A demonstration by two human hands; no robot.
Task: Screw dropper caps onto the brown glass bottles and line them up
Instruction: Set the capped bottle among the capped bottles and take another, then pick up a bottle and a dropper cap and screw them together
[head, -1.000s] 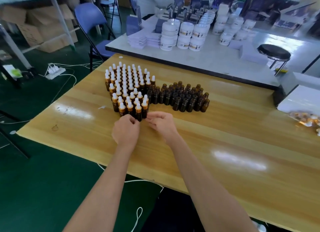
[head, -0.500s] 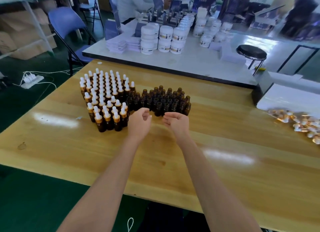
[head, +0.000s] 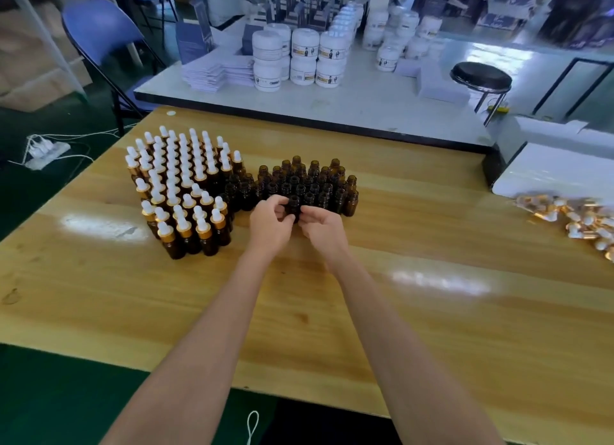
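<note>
On the glossy yellow wooden table (head: 415, 328), the left hand (head: 269, 223) and right hand (head: 321, 228) pinch 1 uncapped brown glass bottle (head: 294, 202) at the front of the open-necked brown bottle cluster (head: 310, 180). The capped white-and-gold dropper bottles (head: 186, 192) stand just beside it. The loose gold dropper caps (head: 578, 217) lie well apart.

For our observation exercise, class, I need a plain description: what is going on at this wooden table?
A person is capping brown dropper bottles. The left hand and right hand both grip one uncapped bottle at the front edge of the open bottles. To the left of these stands a packed block of capped bottles with white bulbs and gold collars. A pile of loose dropper caps lies far right on the table. Neither hand holds a cap.
</note>
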